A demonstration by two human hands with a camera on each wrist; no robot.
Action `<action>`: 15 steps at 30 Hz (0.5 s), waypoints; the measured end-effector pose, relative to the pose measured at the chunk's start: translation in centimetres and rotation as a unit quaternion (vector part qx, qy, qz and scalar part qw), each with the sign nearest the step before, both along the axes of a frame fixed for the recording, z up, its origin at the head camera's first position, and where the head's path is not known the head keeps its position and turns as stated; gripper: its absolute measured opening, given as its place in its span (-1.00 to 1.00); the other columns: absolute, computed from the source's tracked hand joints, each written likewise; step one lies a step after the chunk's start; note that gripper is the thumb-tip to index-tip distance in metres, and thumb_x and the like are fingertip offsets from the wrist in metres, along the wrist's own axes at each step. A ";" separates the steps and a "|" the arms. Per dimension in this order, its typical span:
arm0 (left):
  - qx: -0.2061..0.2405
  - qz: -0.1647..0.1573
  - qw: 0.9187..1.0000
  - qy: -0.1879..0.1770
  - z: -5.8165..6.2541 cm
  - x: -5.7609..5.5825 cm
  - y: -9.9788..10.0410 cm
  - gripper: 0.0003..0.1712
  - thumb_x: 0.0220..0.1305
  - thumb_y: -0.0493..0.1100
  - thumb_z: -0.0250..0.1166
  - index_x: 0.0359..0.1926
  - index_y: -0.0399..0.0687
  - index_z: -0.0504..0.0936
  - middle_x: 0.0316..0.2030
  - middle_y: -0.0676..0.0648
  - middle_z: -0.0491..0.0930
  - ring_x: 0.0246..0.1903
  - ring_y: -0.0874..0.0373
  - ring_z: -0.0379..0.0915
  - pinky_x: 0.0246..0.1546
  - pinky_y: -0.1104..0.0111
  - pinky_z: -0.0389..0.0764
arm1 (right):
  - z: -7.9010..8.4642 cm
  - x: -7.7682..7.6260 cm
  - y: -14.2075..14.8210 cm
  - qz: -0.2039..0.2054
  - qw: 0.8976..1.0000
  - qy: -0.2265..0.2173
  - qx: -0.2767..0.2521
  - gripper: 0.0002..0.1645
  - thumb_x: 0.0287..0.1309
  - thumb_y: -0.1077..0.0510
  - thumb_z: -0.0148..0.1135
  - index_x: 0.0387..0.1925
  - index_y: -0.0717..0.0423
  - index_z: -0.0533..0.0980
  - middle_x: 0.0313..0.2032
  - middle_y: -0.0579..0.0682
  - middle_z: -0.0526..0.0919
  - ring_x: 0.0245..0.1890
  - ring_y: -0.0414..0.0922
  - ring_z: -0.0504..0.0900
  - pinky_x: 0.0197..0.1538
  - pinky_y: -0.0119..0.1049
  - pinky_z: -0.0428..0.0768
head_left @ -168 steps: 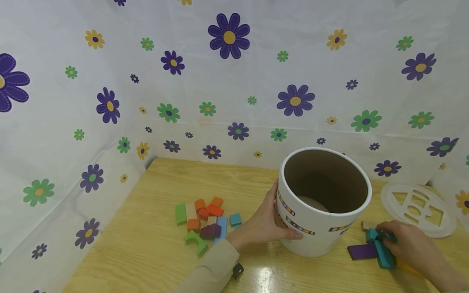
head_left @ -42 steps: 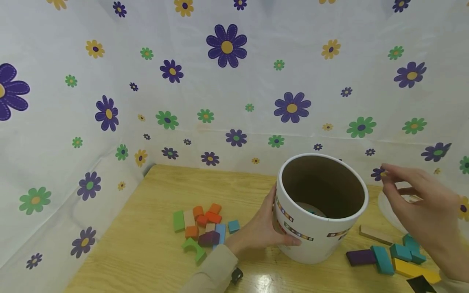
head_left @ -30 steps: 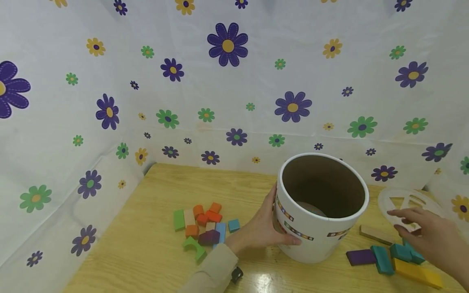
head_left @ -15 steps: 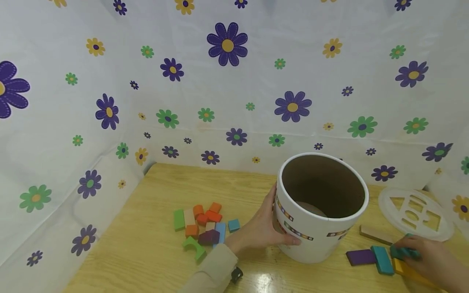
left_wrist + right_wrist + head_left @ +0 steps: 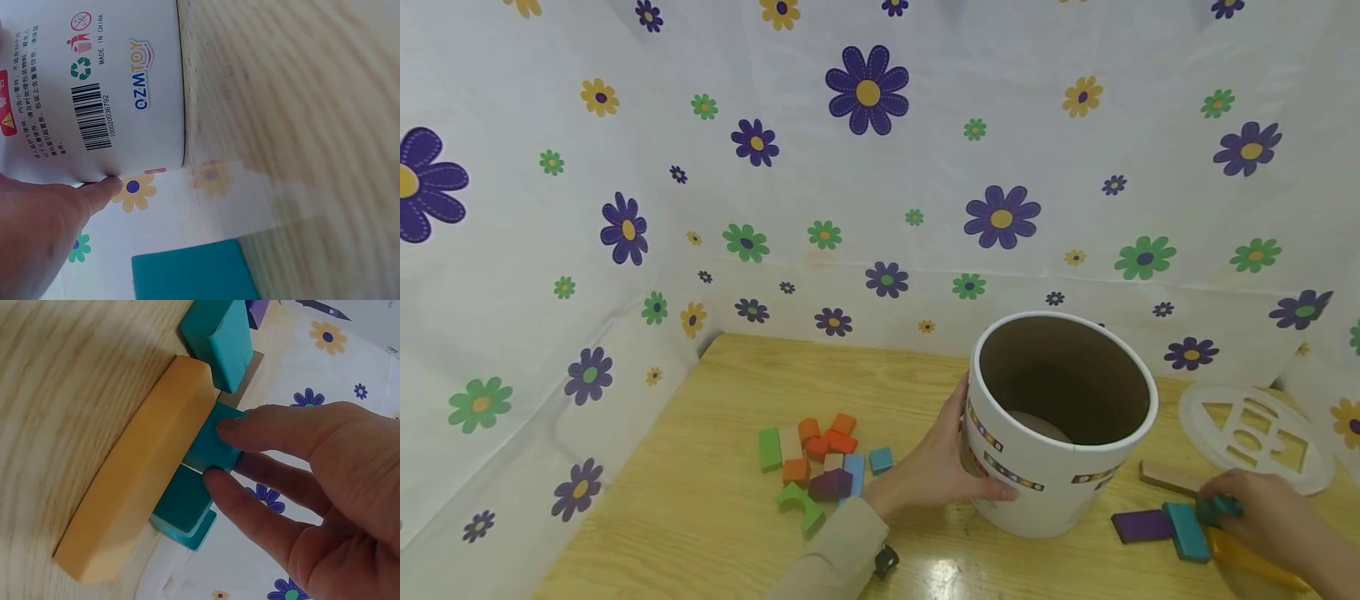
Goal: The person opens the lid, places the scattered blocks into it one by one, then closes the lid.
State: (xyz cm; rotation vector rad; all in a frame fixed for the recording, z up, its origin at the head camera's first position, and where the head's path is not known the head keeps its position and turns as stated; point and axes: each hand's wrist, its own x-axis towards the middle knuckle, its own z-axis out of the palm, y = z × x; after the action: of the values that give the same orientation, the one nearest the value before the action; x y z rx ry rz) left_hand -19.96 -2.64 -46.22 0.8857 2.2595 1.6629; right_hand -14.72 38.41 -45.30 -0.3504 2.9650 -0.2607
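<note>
My left hand (image 5: 936, 467) grips the side of a white cylindrical tub (image 5: 1037, 492), thumb on the near wall and the other fingers mostly hidden behind it. The left wrist view shows the tub's printed label side (image 5: 156, 137). At the right, my right hand (image 5: 1270, 508) pinches a teal block (image 5: 203, 447) between thumb and fingers. That block lies against a long yellow block (image 5: 137, 469), with more teal pieces (image 5: 184, 500) beside it. A flat teal block (image 5: 1187, 532) and a purple block (image 5: 1141, 526) lie between this hand and the tub.
A beige strip block (image 5: 1168, 477) lies right of the tub, with a white lid (image 5: 1221, 437) with shaped cut-outs behind it. Left of the tub is a cluster of coloured blocks (image 5: 797, 471). A flowered cloth (image 5: 850, 167) hangs along the table's back and sides.
My right hand, raised with its fingers apart above the lid, has come down onto the teal blocks and taken hold of one. The left hand stays on the tub.
</note>
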 end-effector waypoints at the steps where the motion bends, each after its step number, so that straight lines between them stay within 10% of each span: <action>1: -0.001 0.001 1.000 -0.001 0.0 0.0 0.0 0.55 -0.05 0.05 0.67 0.57 0.67 -0.40 0.55 0.45 -0.12 0.56 0.27 -0.04 0.58 -0.17 0.01 | 0.0 -0.1 -0.1 -0.001 1.000 -0.001 -0.001 -0.78 -0.13 0.38 0.52 -0.38 0.11 0.70 -0.30 0.08 0.78 -0.25 0.14 0.75 -0.14 0.14 0.70; 15: -0.002 -0.001 1.000 0.000 0.0 -0.1 0.1 0.54 -0.03 0.08 0.66 0.56 0.68 -0.42 0.55 0.45 -0.13 0.56 0.25 -0.05 0.57 -0.20 0.01 | 0.1 -1.2 -0.4 0.013 1.000 -0.021 0.011 -0.77 -0.27 0.37 0.51 -0.48 0.08 0.68 -0.41 -0.03 0.75 -0.35 0.02 0.70 -0.22 0.08 0.70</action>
State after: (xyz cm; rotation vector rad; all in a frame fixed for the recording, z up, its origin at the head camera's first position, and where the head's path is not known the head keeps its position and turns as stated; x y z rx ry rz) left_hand -20.08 -2.52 -46.23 0.8881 2.2604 1.6557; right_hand -15.91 38.03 -45.18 -0.3746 2.9186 -0.2299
